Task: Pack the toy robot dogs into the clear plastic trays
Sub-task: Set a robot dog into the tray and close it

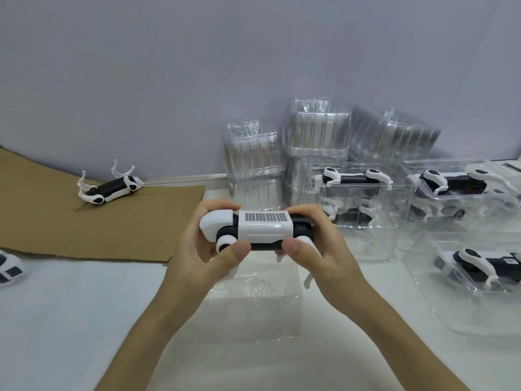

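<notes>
I hold a white and black toy robot dog (260,229) level in mid-air, back side up, with both hands. My left hand (208,249) grips its head end, thumb on the near side. My right hand (318,246) grips its tail end the same way. Directly below it on the white table lies an empty clear plastic tray (253,300). Another toy dog (110,187) lies on its back, legs up, on a sheet of cardboard (84,221) at the left. Part of a third dog (8,266) shows at the left edge.
Stacks of empty clear trays (315,136) stand against the wall behind my hands. To the right, several clear trays with dogs inside (358,190) (479,266) cover the table. The wall runs close behind everything.
</notes>
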Action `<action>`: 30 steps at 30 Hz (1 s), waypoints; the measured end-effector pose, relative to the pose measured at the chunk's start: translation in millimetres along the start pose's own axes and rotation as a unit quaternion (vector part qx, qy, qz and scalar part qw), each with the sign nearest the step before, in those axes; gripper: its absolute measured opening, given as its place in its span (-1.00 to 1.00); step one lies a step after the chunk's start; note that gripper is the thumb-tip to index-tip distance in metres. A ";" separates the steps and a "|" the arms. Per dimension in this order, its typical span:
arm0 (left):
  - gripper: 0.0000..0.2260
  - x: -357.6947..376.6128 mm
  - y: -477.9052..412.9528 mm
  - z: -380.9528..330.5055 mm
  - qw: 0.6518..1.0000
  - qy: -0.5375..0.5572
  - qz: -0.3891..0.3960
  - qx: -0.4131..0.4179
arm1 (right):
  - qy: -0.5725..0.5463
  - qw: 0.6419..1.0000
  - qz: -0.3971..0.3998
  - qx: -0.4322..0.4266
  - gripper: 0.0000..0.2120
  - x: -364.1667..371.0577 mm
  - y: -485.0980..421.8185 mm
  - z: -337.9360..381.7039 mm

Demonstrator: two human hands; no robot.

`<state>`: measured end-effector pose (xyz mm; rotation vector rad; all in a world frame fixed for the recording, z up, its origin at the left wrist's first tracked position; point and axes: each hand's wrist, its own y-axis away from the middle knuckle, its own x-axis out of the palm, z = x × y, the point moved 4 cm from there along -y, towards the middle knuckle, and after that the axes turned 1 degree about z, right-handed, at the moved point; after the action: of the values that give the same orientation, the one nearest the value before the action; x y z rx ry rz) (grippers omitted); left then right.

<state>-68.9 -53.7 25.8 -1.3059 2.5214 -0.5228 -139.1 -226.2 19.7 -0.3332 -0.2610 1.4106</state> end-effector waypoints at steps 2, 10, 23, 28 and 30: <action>-0.41 -0.3 -0.5 0.9 1.000 0.009 -0.002 -0.018 | 0.008 1.000 0.002 -0.008 -0.69 0.4 0.9 0.4; -0.38 0.0 3.1 -4.6 0.999 -0.019 -0.033 0.014 | -0.001 0.999 0.032 -0.002 -0.60 -5.9 3.3 1.9; -0.44 -11.5 -3.1 -9.3 0.996 -0.078 0.005 0.031 | 0.296 0.920 -0.105 -0.236 -0.56 -2.3 8.8 9.7; -0.71 -50.9 -7.4 5.6 0.987 -0.151 -0.046 -0.013 | 0.257 0.937 -0.145 -0.188 -0.65 -15.5 7.7 11.6; -0.69 -68.6 -6.6 20.2 0.983 -0.160 -0.039 -0.080 | 0.231 0.944 -0.167 -0.166 -0.67 -21.8 6.8 13.8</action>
<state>-17.6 -4.7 14.4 -1.4195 2.2909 -0.1135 -153.6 -246.0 30.4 -0.8450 -0.1570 0.9167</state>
